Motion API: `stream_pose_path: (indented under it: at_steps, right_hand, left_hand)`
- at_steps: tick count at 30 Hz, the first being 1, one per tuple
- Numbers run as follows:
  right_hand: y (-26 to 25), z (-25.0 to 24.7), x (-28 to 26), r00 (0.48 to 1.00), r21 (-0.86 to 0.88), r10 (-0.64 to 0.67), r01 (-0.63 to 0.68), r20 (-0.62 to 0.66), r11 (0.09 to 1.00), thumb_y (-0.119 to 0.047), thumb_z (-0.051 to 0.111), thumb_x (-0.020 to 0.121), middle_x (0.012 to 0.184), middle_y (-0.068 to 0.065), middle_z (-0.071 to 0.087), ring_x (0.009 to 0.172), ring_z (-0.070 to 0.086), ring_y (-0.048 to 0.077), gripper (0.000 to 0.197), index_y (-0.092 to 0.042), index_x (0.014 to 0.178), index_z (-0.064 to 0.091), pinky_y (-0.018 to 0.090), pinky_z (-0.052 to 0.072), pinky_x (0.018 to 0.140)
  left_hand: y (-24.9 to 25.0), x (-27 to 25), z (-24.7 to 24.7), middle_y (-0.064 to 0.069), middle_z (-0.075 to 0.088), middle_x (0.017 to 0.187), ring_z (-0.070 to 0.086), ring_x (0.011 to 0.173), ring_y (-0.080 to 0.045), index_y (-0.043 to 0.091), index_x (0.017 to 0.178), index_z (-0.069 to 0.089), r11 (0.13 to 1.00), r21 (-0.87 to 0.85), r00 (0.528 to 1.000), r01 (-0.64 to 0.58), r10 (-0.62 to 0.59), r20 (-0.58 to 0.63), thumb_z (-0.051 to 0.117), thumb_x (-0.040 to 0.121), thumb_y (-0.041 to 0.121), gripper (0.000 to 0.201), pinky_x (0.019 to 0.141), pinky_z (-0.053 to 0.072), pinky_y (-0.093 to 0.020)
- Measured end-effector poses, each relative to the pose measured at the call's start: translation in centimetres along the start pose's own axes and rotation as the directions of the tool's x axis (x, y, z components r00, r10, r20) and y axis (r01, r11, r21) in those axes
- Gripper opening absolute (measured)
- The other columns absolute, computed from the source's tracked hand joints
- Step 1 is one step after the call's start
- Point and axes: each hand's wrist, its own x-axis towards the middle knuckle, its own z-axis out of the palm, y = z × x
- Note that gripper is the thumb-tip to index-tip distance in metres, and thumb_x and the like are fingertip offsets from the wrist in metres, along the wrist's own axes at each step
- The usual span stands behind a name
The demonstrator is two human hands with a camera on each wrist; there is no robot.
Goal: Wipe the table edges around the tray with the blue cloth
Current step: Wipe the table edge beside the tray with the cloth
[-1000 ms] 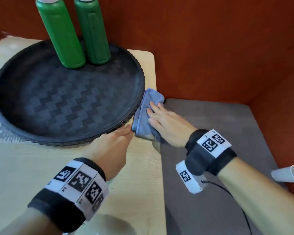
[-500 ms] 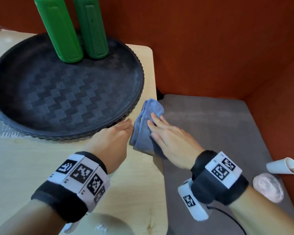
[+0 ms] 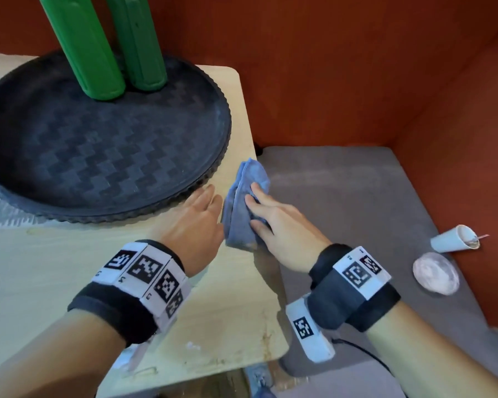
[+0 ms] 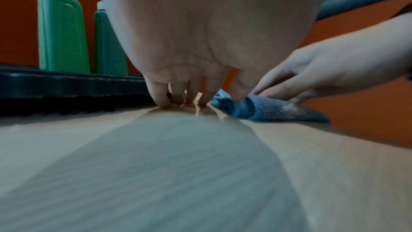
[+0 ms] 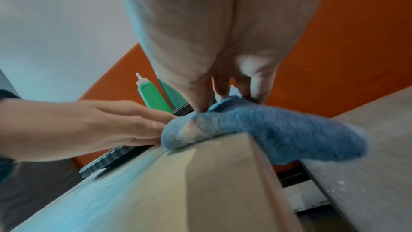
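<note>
The blue cloth point(image 3: 242, 202) lies bunched on the right edge of the light wooden table point(image 3: 184, 326), just off the black round tray's rim point(image 3: 223, 124). My right hand point(image 3: 259, 208) presses flat on the cloth with straight fingers. In the right wrist view the cloth point(image 5: 267, 130) drapes over the table edge point(image 5: 223, 174) under my fingers point(image 5: 198, 94). My left hand point(image 3: 204, 202) rests its fingertips on the table between the tray and the cloth and holds nothing. The left wrist view shows those fingertips point(image 4: 160, 94) down beside the tray rim point(image 4: 67, 85) and the cloth point(image 4: 267, 110).
Two tall green bottles point(image 3: 84, 47) point(image 3: 138, 41) stand at the back of the tray. A lower grey surface point(image 3: 357, 196) lies to the right, with a tipped paper cup point(image 3: 454, 239) and a pale round object point(image 3: 434, 274). Orange-red walls point(image 3: 357, 81) close off the back and right.
My right hand has slid the cloth toward me along the table's right edge, away from the far corner. My left hand has stayed by the tray rim.
</note>
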Motion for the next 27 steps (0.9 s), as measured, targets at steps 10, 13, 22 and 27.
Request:
stream_pose_path:
  at_steps: [10, 13, 22, 27]
  right_hand:
    - [-3.2, 2.3, -4.4, 0.983, -0.039, 0.174, -0.177, -0.065, 0.984, -0.019, 0.045, 0.098, 0.160, -0.005, 0.015, 0.140, 0.033, 0.027, 0.042, -0.018, 0.140, 0.042, 0.036, 0.031, 0.111]
    - [-3.6, 3.5, -6.9, 0.973, -0.038, 0.223, -0.225, -0.054, 0.974, -0.020, 0.047, 0.097, 0.160, -0.010, 0.013, 0.139, 0.034, 0.025, 0.046, -0.022, 0.142, 0.038, 0.035, 0.032, 0.110]
    - [-3.8, 4.6, -8.9, 0.963, 0.043, 0.249, -0.246, -0.104, 0.968, -0.016, 0.050, 0.095, 0.159, -0.011, 0.014, 0.137, 0.038, 0.024, 0.049, -0.025, 0.142, 0.039, 0.033, 0.034, 0.110]
    - [-3.7, 5.3, -10.7, 0.953, 0.107, 0.277, -0.265, -0.118, 0.958, -0.016, 0.051, 0.094, 0.158, -0.015, 0.014, 0.135, 0.041, 0.021, 0.046, -0.028, 0.138, 0.043, 0.035, 0.039, 0.107]
  left_hand:
    - [-1.6, -2.2, 1.2, -0.011, -0.009, 0.159, -0.008, 0.148, -0.024, 0.009, 0.150, -0.002, 0.991, 0.128, 0.985, -0.039, 0.017, 0.171, 0.013, 0.099, 0.041, 0.063, 0.121, 0.002, -0.037]
    - [-1.8, -2.3, 1.4, -0.013, -0.013, 0.159, -0.012, 0.147, -0.024, 0.008, 0.149, -0.007, 0.981, 0.180, 0.983, -0.068, 0.035, 0.182, 0.010, 0.098, 0.042, 0.064, 0.121, -0.001, -0.038]
    - [-2.0, -2.3, 1.7, -0.014, -0.021, 0.157, -0.018, 0.146, -0.027, 0.007, 0.147, -0.016, 0.960, 0.262, 0.972, -0.103, 0.041, 0.230, 0.013, 0.098, 0.046, 0.069, 0.121, -0.002, -0.040]
    - [-1.6, -2.7, 1.6, -0.012, -0.022, 0.157, -0.018, 0.146, -0.025, 0.008, 0.147, -0.016, 0.964, 0.254, 0.975, -0.082, 0.025, 0.223, 0.012, 0.098, 0.045, 0.068, 0.121, -0.003, -0.039]
